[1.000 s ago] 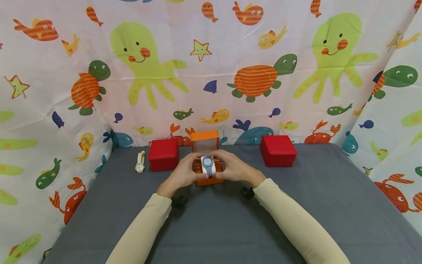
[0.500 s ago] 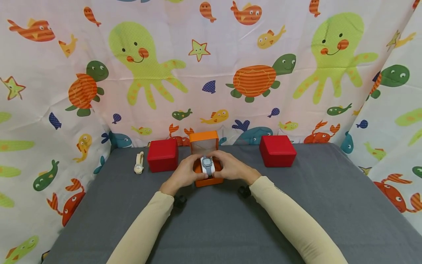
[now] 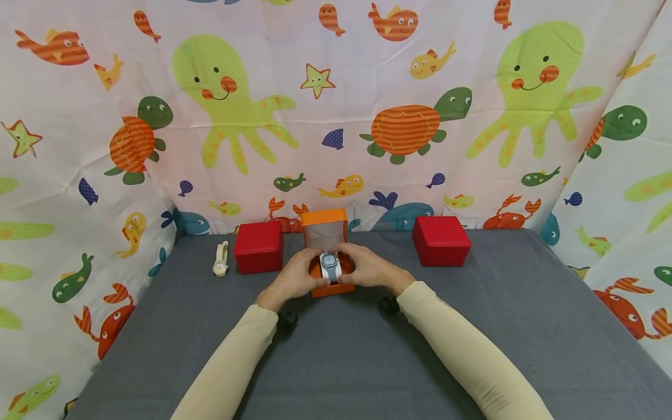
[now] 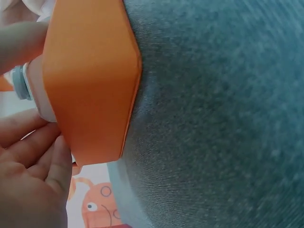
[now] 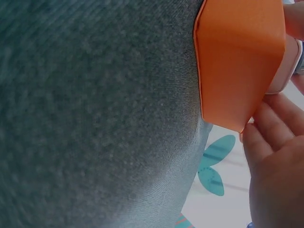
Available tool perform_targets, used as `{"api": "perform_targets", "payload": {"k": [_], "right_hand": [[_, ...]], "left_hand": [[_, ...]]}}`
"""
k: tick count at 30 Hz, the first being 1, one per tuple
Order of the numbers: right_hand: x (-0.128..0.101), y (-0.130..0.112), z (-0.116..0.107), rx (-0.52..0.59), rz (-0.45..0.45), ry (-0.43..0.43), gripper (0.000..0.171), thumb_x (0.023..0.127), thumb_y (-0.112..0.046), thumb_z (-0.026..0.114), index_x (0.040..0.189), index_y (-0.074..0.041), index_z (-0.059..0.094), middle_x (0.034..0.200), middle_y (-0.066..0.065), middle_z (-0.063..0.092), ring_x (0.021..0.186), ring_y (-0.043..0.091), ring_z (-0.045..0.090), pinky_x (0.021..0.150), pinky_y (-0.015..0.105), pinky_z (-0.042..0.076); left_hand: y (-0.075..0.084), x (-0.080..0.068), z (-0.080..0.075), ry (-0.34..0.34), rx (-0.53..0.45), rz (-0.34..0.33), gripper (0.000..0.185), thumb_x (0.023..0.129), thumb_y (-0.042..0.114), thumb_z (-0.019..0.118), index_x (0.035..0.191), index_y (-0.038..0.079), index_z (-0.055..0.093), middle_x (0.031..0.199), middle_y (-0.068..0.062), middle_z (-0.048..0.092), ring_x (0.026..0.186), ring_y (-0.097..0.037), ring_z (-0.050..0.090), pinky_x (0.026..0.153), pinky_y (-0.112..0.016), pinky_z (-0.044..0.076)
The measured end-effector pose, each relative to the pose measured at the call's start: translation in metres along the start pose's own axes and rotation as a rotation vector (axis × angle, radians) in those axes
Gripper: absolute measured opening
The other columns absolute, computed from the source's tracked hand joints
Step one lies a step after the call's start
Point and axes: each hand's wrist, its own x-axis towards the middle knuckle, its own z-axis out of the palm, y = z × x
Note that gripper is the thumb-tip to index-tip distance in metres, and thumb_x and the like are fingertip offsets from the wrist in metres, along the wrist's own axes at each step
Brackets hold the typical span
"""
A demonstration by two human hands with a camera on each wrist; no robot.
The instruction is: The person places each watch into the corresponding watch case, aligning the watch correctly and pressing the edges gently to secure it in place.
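In the head view, a grey-blue watch wrapped round a white cushion is at the mouth of an orange watch box, whose lid stands up at the back. My left hand pinches the cushion from the left, thumb in front and fingers behind. From the other side, my right hand grips it likewise. Both wrist views show the cushion above the rim of the box. The box's inside is mostly hidden by the hands.
A red box stands left of the orange one, and another red box to the right. A cream-strapped watch lies at the far left. The grey cloth covers the table, with a patterned curtain behind.
Both hands have sunk slightly with the watch and cushion towards the orange box. The head view has shifted a little. The red boxes and the other watch stay put.
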Motion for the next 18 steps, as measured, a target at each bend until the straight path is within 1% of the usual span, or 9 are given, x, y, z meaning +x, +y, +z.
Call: {"api": "perform_targets", "payload": {"k": [3, 10, 15, 18], "right_hand": [[0.0003, 0.0015, 0.0006, -0.004, -0.002, -0.005, 0.058, 0.082, -0.020, 0.072, 0.135, -0.015, 0.048, 0.126, -0.001, 0.053, 0.105, 0.021, 0.051, 0.091, 0.036, 0.047], [-0.0010, 0.0038, 0.0029, -0.014, -0.012, -0.005, 0.057, 0.084, -0.020, 0.069, 0.137, -0.015, 0.047, 0.128, 0.002, 0.053, 0.105, 0.024, 0.052, 0.091, 0.038, 0.047], [-0.0005, 0.0071, 0.0065, -0.053, -0.027, 0.023, 0.055, 0.083, -0.021, 0.069, 0.135, -0.013, 0.051, 0.132, 0.001, 0.051, 0.119, 0.024, 0.044, 0.099, 0.042, 0.041], [-0.0009, 0.0079, 0.0070, -0.051, -0.033, 0.025, 0.054, 0.083, -0.021, 0.069, 0.134, -0.011, 0.053, 0.134, 0.003, 0.050, 0.123, 0.024, 0.040, 0.102, 0.045, 0.039]], "left_hand": [[-0.0008, 0.0000, 0.0005, 0.001, -0.002, 0.000, 0.067, 0.076, 0.022, 0.080, 0.134, 0.005, 0.052, 0.128, -0.008, 0.054, 0.106, -0.023, 0.050, 0.096, -0.039, 0.045], [0.0029, 0.0021, 0.0017, 0.015, -0.010, -0.042, 0.062, 0.073, 0.019, 0.082, 0.128, 0.005, 0.057, 0.126, -0.007, 0.055, 0.106, -0.024, 0.050, 0.097, -0.039, 0.045], [0.0045, 0.0015, 0.0013, 0.006, -0.008, -0.012, 0.059, 0.074, 0.017, 0.081, 0.126, 0.002, 0.059, 0.127, -0.009, 0.054, 0.110, -0.026, 0.050, 0.100, -0.041, 0.042], [0.0030, -0.0005, 0.0028, 0.022, -0.006, 0.013, 0.058, 0.075, 0.017, 0.081, 0.126, 0.002, 0.059, 0.128, -0.009, 0.054, 0.111, -0.025, 0.050, 0.100, -0.041, 0.042]]}}
